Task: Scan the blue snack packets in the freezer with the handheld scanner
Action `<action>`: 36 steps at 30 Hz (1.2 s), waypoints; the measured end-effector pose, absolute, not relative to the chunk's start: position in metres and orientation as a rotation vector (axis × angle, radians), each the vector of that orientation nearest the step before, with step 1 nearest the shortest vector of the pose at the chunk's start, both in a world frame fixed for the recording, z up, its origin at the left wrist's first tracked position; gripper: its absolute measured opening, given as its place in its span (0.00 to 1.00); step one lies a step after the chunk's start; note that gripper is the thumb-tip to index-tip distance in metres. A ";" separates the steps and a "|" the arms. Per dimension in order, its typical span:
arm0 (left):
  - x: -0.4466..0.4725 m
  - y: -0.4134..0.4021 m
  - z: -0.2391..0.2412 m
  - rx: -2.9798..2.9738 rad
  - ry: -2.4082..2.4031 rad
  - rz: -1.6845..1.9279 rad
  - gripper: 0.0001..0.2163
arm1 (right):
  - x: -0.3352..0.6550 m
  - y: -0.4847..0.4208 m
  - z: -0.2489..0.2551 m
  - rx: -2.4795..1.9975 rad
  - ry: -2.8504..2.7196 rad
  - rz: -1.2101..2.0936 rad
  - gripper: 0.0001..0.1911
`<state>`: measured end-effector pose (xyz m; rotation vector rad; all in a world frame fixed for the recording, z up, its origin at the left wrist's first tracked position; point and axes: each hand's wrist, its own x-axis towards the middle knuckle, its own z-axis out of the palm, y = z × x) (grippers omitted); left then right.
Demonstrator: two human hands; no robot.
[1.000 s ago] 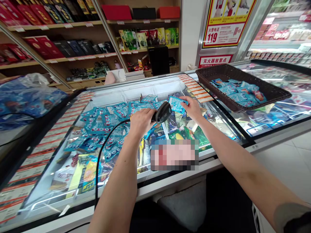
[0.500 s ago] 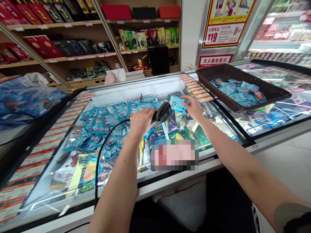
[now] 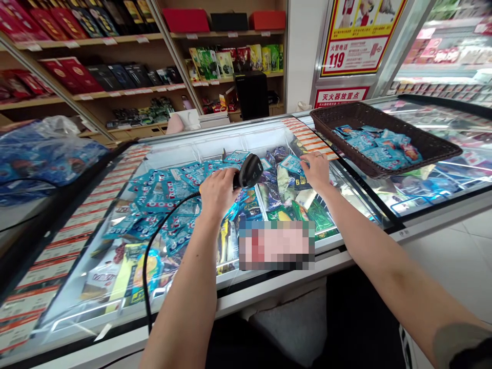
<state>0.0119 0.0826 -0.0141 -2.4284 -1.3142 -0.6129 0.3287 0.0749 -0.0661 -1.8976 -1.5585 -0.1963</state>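
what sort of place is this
Probably a shop, perhaps a grocery: it has stocked shelves, a glass-topped display freezer bearing rows of what look like price labels, and an apparent barcode scanner in the left hand.

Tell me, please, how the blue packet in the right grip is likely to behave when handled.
The blue packet is probably light, since the right grip holds it by one edge. It may be floppy: similar packets in the brown basket lie rumpled and overlapping. Being flat, it seems unlikely to roll.
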 end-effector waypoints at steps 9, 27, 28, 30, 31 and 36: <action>0.007 0.083 -0.010 -2.325 -1.306 -0.669 0.14 | 0.318 0.070 -0.066 -1.871 -1.809 -0.265 0.17; 0.002 0.085 -0.014 -2.265 -1.520 -0.701 0.17 | 0.249 0.082 -0.056 -1.347 -2.429 -0.004 0.36; 0.002 0.086 -0.014 -2.266 -1.532 -0.708 0.17 | 0.248 0.081 -0.056 -1.340 -2.433 -0.008 0.36; 0.001 0.086 -0.014 -2.262 -1.550 -0.714 0.17 | 0.249 0.078 -0.056 -1.369 -2.403 -0.044 0.36; 0.001 0.086 -0.014 -2.258 -1.554 -0.710 0.17 | 0.249 0.076 -0.056 -1.399 -2.372 -0.069 0.34; 0.001 0.085 -0.015 -2.254 -1.522 -0.671 0.16 | 0.252 0.073 -0.057 -1.569 -2.158 -0.152 0.28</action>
